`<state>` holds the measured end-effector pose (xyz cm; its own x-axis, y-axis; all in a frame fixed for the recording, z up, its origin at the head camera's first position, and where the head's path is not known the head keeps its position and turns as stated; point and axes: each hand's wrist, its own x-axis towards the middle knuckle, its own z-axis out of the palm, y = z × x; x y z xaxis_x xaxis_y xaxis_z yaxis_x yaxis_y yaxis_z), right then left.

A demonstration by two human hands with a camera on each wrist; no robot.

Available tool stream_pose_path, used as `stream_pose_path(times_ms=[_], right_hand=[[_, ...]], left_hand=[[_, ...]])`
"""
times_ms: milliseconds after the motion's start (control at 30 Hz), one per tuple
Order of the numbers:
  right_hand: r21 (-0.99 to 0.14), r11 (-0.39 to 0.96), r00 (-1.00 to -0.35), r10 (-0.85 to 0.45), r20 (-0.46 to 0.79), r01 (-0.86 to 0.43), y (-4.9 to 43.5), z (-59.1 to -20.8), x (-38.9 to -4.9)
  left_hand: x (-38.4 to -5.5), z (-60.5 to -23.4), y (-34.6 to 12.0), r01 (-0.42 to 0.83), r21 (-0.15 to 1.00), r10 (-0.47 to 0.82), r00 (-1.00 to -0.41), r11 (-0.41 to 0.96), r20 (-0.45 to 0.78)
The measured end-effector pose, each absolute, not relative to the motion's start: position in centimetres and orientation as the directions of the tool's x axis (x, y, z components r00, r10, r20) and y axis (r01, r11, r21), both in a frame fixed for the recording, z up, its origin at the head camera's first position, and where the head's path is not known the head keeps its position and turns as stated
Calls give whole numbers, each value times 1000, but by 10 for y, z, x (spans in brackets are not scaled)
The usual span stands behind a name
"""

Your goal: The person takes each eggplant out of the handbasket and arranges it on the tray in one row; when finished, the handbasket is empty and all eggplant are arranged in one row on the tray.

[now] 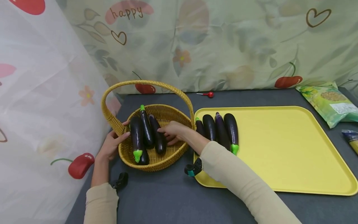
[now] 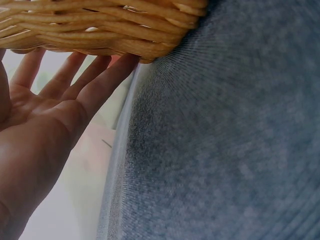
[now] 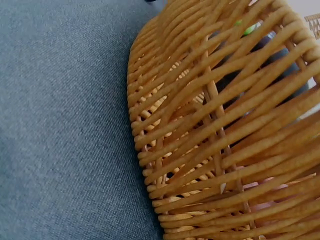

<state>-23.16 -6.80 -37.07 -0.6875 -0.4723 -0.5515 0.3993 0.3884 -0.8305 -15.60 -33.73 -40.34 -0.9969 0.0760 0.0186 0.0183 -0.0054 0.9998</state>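
A wicker basket (image 1: 159,165) with a tall arched handle holds several dark eggplants, some with green caps. My left hand (image 1: 110,144) grips the basket's left rim, thumb over the edge; in the left wrist view its fingers (image 2: 95,87) lie against the underside of the weave. Reaching over the right rim, my right hand (image 1: 174,132) grips the rightmost eggplant (image 1: 158,137) inside, thumb on its top. The right wrist view shows mostly the basket's woven side (image 3: 200,130), which hides that hand. More eggplants (image 1: 221,129) lie side by side on a yellow tray (image 1: 279,149).
The tray stands right of the basket on a dark grey table (image 1: 167,199). A red lollipop (image 1: 209,94) lies near the back edge. Green packaging (image 1: 330,101) and another packet (image 1: 351,138) are at the right. Printed curtains (image 1: 223,46) hang behind and at the left.
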Motion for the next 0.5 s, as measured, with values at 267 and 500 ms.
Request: stream_pose_path(times_ms=[267, 500], right_hand=[[-833, 381, -709, -446, -546, 401, -70, -370, -231], [-836, 346, -705, -453, -546, 425, -73, -373, -232]], left_hand=[[-156, -403, -338, 22, 1000, 73, -997, 6, 21], [-156, -404, -338, 25, 1000, 70, -997, 6, 24]])
